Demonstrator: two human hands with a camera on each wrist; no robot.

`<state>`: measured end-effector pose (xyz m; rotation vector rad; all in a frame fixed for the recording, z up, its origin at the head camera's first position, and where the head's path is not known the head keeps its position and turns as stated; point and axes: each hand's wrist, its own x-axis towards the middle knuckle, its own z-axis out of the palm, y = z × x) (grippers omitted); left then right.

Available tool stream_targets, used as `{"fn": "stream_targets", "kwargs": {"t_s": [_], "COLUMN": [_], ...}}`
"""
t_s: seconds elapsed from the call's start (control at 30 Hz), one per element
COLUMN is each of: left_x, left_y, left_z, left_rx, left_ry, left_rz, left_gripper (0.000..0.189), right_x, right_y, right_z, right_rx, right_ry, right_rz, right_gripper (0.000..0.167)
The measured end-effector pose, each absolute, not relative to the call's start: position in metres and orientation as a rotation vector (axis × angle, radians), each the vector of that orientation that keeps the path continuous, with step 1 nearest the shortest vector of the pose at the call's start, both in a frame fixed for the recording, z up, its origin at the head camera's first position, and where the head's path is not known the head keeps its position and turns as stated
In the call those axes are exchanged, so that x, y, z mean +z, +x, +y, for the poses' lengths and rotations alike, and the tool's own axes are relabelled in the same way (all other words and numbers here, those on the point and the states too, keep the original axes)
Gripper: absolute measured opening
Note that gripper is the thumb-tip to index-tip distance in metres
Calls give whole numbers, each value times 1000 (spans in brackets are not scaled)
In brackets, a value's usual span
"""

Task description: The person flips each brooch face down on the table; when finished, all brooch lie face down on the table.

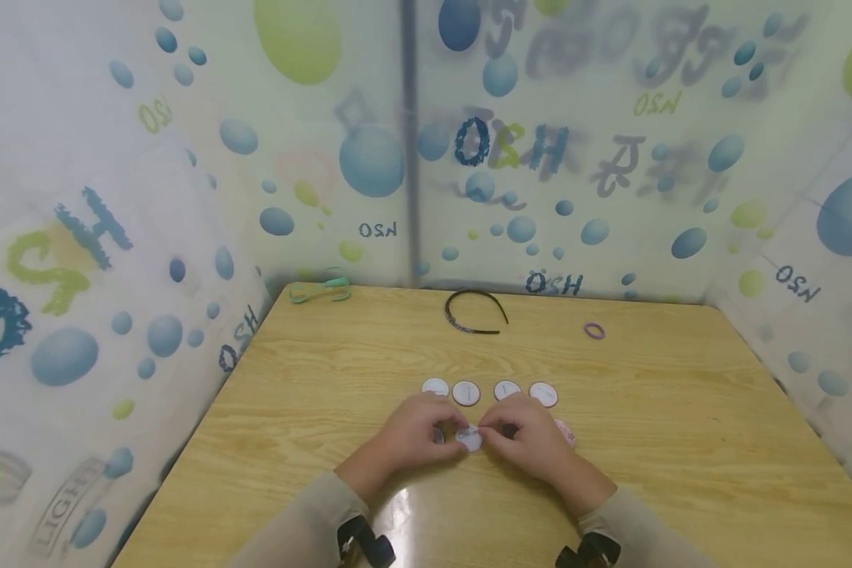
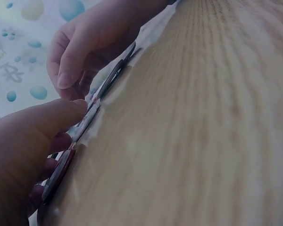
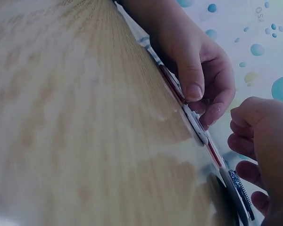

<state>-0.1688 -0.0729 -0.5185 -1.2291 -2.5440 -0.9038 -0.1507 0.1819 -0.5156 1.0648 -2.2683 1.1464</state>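
Note:
A white round disc [image 1: 470,440] lies between the two hands, with a greyish, film-like patch near its top. My left hand [image 1: 420,430] holds its left side between thumb and forefinger; the left wrist view shows that thumb against the disc [image 2: 87,121] low over the table. At the disc's upper right, my right hand [image 1: 532,438] has thumb and forefinger pinched together on what looks like a thin pale bit, too small to make out. Another disc [image 1: 438,435] is partly hidden beneath the left hand. A pink-patterned disc [image 1: 565,431] shows beside the right hand.
Several white discs with dark rims, one of them a disc [image 1: 466,393], form a row beyond the hands. Farther back on the wooden table [image 1: 355,355] lie a green clip-like item [image 1: 319,290], a black headband [image 1: 454,319] and a purple ring [image 1: 594,330]. Printed curtains enclose the table.

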Motion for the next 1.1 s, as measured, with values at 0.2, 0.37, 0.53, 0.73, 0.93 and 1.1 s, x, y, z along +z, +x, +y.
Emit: {"fn": "stream_targets", "kwargs": {"t_s": [0.2, 0.37, 0.53, 0.73, 0.93, 1.1], "left_x": [-518, -518, -519, -513, -516, -521], "left_y": [-165, -165, -167, -167, -168, -170], "left_z": [-64, -54, -45, -22, -1, 7], "left_rx": [-817, -759, -712, -646, -635, -673], "left_ry": [-1196, -1198, -1209, -1220, -1215, -1244], "left_rz": [-2595, -2606, -2593, -2516, -2503, -2494], "left_gripper": [36, 38, 39, 42, 44, 40], "right_x": [-516, -516, -516, -515, -520, -525], "right_y": [-149, -147, -145, -139, -141, -142], "right_z": [194, 209, 222, 237, 239, 241], "right_rx": [1108, 1082, 1073, 1054, 1034, 1059], "right_ry": [1013, 959, 919, 811, 745, 716], "right_rz": [-2281, -2319, -2333, -2328, -2386, -2445], "right_gripper": [16, 15, 11, 17, 18, 20]}}
